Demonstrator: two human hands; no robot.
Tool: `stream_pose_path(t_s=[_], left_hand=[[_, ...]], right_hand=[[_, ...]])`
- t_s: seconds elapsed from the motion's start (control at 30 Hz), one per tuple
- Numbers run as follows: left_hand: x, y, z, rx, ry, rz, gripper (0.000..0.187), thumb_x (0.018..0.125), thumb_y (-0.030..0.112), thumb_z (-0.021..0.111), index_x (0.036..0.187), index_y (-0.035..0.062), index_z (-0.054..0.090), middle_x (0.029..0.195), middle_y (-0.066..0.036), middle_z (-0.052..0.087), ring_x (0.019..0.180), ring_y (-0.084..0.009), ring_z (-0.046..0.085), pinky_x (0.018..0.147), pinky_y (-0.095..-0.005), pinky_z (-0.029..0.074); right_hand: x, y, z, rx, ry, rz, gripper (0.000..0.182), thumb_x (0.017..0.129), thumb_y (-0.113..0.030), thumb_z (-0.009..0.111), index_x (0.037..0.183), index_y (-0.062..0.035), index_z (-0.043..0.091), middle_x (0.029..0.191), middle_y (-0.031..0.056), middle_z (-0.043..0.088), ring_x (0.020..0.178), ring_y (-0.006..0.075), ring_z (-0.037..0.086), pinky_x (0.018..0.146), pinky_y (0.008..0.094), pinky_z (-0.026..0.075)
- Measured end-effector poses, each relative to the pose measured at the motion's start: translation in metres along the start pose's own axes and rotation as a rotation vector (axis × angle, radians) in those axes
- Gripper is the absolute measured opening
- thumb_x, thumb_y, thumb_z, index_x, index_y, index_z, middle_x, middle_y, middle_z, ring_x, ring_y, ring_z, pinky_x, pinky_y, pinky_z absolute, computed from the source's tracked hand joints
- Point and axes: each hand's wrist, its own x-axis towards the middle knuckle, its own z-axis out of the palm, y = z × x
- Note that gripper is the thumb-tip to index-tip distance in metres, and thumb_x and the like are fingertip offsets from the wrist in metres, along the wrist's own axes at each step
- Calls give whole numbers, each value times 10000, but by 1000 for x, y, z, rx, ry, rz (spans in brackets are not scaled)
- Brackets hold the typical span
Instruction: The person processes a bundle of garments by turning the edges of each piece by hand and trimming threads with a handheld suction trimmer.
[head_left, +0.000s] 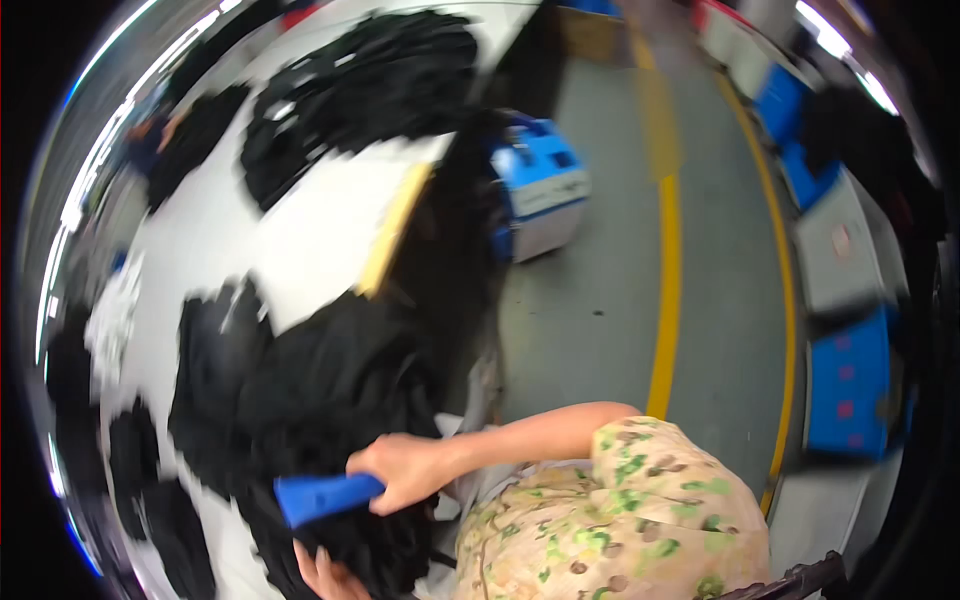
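My right hand is closed around the narrow end of a blue hand-held tool with a wide, flared head; its exact kind is not clear. The tool is over a heap of black garments on the white table. Below the tool, at the bottom edge of the view, my left hand rests against the black cloth with its fingers extended and slightly apart. Part of that hand is cut off by the frame.
A large pile of black clothing lies farther along the white table, which has a yellow edge strip. A blue and white box stands beside it. Across the grey aisle with yellow lines are blue and grey bins. White cloth lies left.
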Motion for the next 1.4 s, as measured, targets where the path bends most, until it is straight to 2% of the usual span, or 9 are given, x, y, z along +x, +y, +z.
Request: stream_pose_path(t_s=[0.1,0.13,0.17,0.23,0.4,0.43,0.9,1.27,1.4], left_hand=[[-16,20,25,-90,-85,15,587,873,46,647,1437,-2,491,1258,-51,614,752,-24,533,611,-142,399],[-18,23,31,-139,-110,28,601,863,-21,604,1433,-98,430,1398,-181,535,1275,-245,532,1071,-318,412],[-18,27,32,-181,-160,6,613,858,-39,595,1437,-115,410,1436,-191,507,1334,-268,487,1131,-356,361],[-20,17,25,-281,-203,61,616,852,-68,585,1442,-105,410,1413,-167,525,1310,-246,504,1113,-340,386],[-26,29,16,-410,-312,19,596,853,-64,587,1435,-49,455,1380,-66,567,1260,-138,535,1076,-287,408],[-28,31,19,-433,-295,33,601,839,-49,611,1424,-3,482,1261,-3,623,1000,-36,585,829,-179,450],[-25,0,6,-462,-306,31,556,843,-92,584,1389,-3,527,1314,-29,601,1176,-94,565,1022,-262,449],[-24,21,1,-478,-356,26,580,798,-73,579,1372,3,552,1201,13,631,977,-50,571,850,-201,455],[-15,13,-5,-424,-362,-8,505,786,-66,568,1287,-10,600,1183,-4,642,900,-59,580,787,-201,471]], right_hand=[[7,-10,-12,-19,23,37,462,746,-267,780,1104,3,666,905,179,700,828,280,710,754,369,547],[9,-14,-16,-32,15,69,457,754,-241,793,1124,-6,665,906,146,695,822,207,696,752,347,545],[9,-30,-20,-14,40,136,459,747,-236,791,1114,7,658,922,181,696,842,265,702,765,367,541],[9,-39,-19,-54,41,134,408,765,-189,796,1090,9,647,825,94,646,741,140,590,706,325,507],[13,-48,10,-115,-3,95,281,781,-105,764,998,7,626,750,29,579,677,81,497,631,280,459],[13,-47,16,-143,-25,70,271,780,-93,761,990,9,624,738,28,580,666,77,501,620,277,458],[24,-61,46,-322,-159,64,252,784,-108,747,957,13,609,678,31,564,624,82,487,590,281,454],[35,-65,43,-264,-82,55,304,774,-121,744,1011,30,628,673,104,585,603,122,526,609,298,477],[43,-70,44,-346,-312,129,296,767,-124,754,987,27,625,712,38,564,650,92,489,611,277,456]])
